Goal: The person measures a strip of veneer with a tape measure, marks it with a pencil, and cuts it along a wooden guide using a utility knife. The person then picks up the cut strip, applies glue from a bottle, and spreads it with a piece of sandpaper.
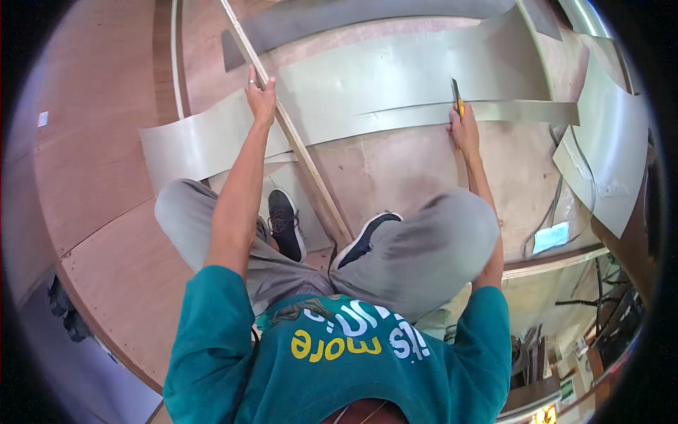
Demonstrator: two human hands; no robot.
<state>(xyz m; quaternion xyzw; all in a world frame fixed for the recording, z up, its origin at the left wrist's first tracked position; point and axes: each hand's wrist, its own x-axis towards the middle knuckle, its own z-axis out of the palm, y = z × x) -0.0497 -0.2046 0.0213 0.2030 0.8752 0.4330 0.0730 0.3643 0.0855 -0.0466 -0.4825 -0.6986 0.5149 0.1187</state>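
My left hand (261,102) is closed around a long, narrow wooden strip (305,154), which slants from the far edge down to between my shoes and crosses over a silver-grey sheet (402,74). In my right hand (464,131) is a utility knife (460,107) with a yellow handle, its blade out and pointing away from me over the sheet. A slit runs through the sheet just left of the knife. Toward the right, a narrow band (526,112) lies along the sheet's near side, its end jutting past the main piece.
Under the sheet is a pale wooden board surface (106,184) where I sit cross-legged. A dark grey curved strip (353,21) lies at the far side. Another silvery sheet (611,141) curls at the right, near a cable and a lit phone-like rectangle (551,238).
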